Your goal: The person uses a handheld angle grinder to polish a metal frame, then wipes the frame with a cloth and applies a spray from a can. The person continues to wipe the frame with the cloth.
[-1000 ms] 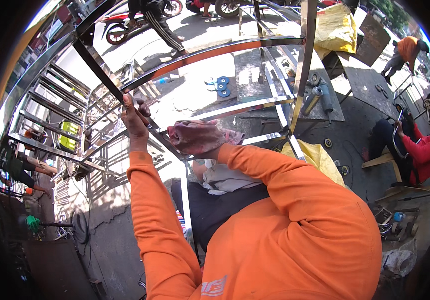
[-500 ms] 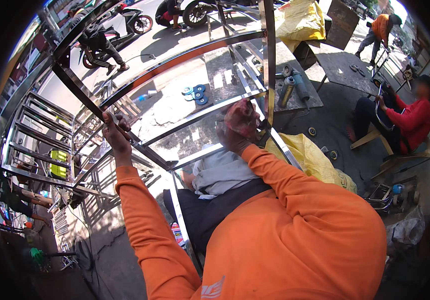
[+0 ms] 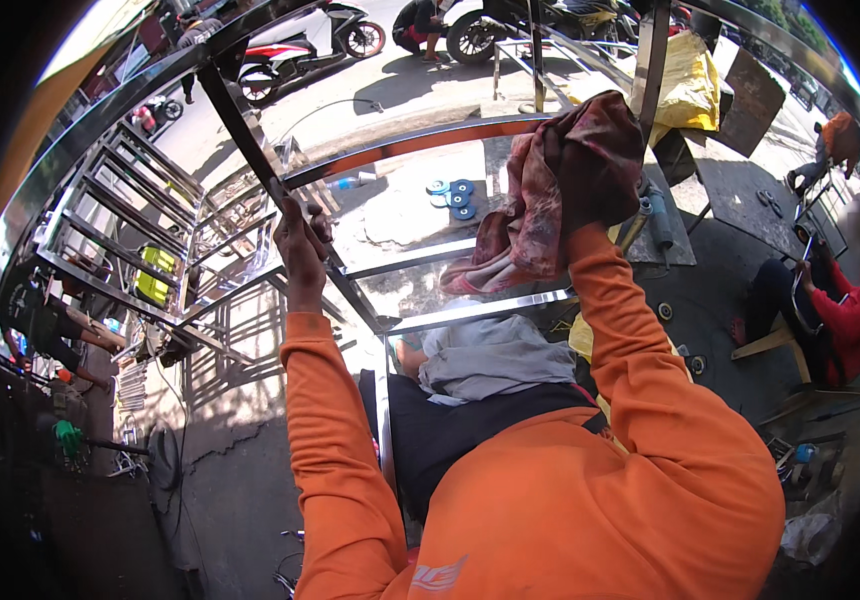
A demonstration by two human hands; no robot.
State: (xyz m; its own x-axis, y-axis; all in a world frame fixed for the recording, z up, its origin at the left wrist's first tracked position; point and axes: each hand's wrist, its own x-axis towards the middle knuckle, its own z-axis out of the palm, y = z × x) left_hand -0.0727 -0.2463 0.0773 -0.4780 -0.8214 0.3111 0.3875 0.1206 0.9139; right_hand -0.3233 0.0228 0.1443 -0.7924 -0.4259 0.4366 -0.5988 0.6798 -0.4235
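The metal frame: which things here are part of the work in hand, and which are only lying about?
In use:
left hand gripping the metal frame
right hand holding a stained rag

Lying about:
blue discs
yellow sheet
parked scooter

Harsh sunlight from above; pavement [image 3: 400, 215] overexposed, hard shadows below frame [image 3: 450, 310]. Glare on steel. Fisheye bends edges; dark vignette; periphery soft.

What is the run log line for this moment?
left hand: grips diagonal steel bar | right hand: holds rag on frame
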